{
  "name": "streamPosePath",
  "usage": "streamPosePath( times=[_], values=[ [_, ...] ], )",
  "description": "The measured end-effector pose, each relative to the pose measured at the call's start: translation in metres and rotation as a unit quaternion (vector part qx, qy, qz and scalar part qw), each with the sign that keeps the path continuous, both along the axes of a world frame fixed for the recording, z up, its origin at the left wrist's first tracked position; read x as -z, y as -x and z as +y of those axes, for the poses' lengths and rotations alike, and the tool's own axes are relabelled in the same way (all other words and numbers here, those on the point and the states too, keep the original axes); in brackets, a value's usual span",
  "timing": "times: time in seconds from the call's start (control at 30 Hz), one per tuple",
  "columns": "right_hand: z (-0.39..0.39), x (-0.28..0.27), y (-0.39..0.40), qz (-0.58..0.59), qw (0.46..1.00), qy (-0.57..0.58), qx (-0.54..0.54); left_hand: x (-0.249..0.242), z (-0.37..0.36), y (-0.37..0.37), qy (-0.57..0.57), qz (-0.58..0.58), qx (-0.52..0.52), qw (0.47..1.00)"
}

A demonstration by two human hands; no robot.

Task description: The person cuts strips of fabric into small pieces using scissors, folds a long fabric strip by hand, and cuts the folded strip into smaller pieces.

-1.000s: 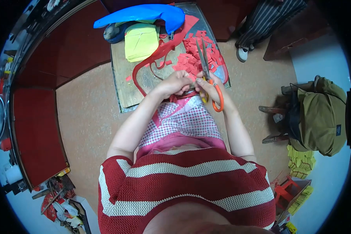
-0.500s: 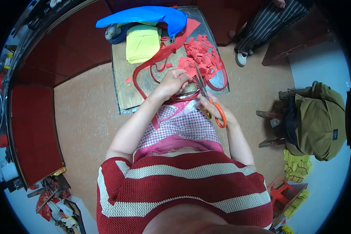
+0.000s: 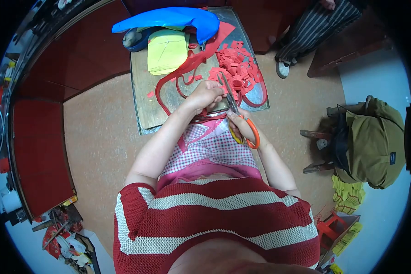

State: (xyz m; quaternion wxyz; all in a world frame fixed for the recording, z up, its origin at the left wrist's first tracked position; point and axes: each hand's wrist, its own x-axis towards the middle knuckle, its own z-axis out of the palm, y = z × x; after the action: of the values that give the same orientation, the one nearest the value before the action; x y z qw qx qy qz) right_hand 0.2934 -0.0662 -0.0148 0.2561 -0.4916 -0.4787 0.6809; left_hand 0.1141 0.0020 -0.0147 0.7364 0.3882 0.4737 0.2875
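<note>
My left hand (image 3: 207,97) is closed, pinching a red strip (image 3: 224,90) whose end shows just past my fingertips. My right hand (image 3: 241,127) grips scissors (image 3: 233,105) with one orange and one yellow handle loop. Their blades are parted and point away from me, close beside my left fingertips. Beyond the blades lies a heap of small cut red pieces (image 3: 235,61). Long red strips (image 3: 161,87) loop over the board and hang near my lap. How far the held strip runs under my left hand is hidden.
A low board-topped table (image 3: 148,112) carries a yellow stack (image 3: 166,55), a blue plastic bag (image 3: 169,18) and a dark blue bowl (image 3: 134,43). A person in striped trousers (image 3: 317,29) is at the far right. A seat draped with an olive-green bag (image 3: 374,141) stands to my right.
My right hand has moved slightly left with the scissors, and their blades have spread apart. The red piece beyond my left fingertips shows less. My left hand has shifted only a little.
</note>
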Motion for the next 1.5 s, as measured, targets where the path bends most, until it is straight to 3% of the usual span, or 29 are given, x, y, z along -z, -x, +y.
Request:
streamPosePath(
  times=[0.07, 0.17, 0.27, 0.33, 0.4, 0.47, 0.53, 0.73, 0.87, 0.93, 1.03, 1.17, 1.33, 1.5],
  values=[
    [0.0, 0.003, 0.003, 0.013, 0.999, 0.032, 0.014, 0.006, 0.007, 0.005, 0.024, -0.025, -0.001, 0.999],
    [0.006, 0.014, 0.002, 0.054, 0.991, 0.113, 0.039, 0.02, 0.017, 0.016, 0.118, -0.173, 0.016, 0.978],
    [0.004, 0.018, 0.007, 0.03, 0.995, 0.092, 0.031, 0.025, 0.016, 0.019, 0.176, -0.251, -0.034, 0.951],
    [0.01, 0.016, 0.001, 0.039, 0.994, 0.1, 0.007, 0.022, 0.013, 0.02, 0.147, -0.249, -0.017, 0.957],
    [0.016, 0.014, -0.001, -0.01, 0.995, 0.093, 0.041, 0.014, 0.001, 0.015, 0.074, -0.114, -0.013, 0.991],
    [0.02, 0.001, -0.005, 0.013, 0.993, 0.111, 0.029, 0.008, -0.008, 0.013, 0.025, -0.067, 0.04, 0.997],
    [0.019, -0.007, -0.001, 0.045, 0.995, 0.021, 0.09, -0.001, -0.017, 0.009, -0.012, 0.019, 0.078, 0.997],
    [0.021, -0.01, 0.003, 0.079, 0.988, -0.069, 0.112, -0.011, -0.034, 0.0, -0.07, 0.027, 0.124, 0.989],
    [0.018, -0.021, 0.002, 0.078, 0.982, -0.073, 0.158, -0.015, -0.031, 0.013, -0.008, 0.018, 0.15, 0.988],
    [0.018, -0.014, -0.008, 0.087, 0.983, -0.088, 0.139, -0.013, -0.027, 0.016, -0.031, 0.02, 0.138, 0.99],
    [0.01, -0.021, -0.021, -0.032, 0.999, -0.034, -0.007, -0.016, -0.023, 0.017, -0.024, -0.014, -0.002, 1.0],
    [-0.01, -0.01, -0.022, -0.034, 0.991, -0.072, -0.105, -0.016, -0.021, 0.016, -0.05, -0.008, -0.027, 0.998],
    [-0.009, -0.013, -0.018, -0.06, 0.991, -0.051, -0.109, -0.016, -0.023, 0.011, -0.1, 0.063, 0.012, 0.993],
    [-0.004, 0.004, -0.016, -0.108, 0.98, -0.129, -0.104, -0.017, -0.023, 0.007, -0.114, 0.053, 0.029, 0.992]
  ],
)
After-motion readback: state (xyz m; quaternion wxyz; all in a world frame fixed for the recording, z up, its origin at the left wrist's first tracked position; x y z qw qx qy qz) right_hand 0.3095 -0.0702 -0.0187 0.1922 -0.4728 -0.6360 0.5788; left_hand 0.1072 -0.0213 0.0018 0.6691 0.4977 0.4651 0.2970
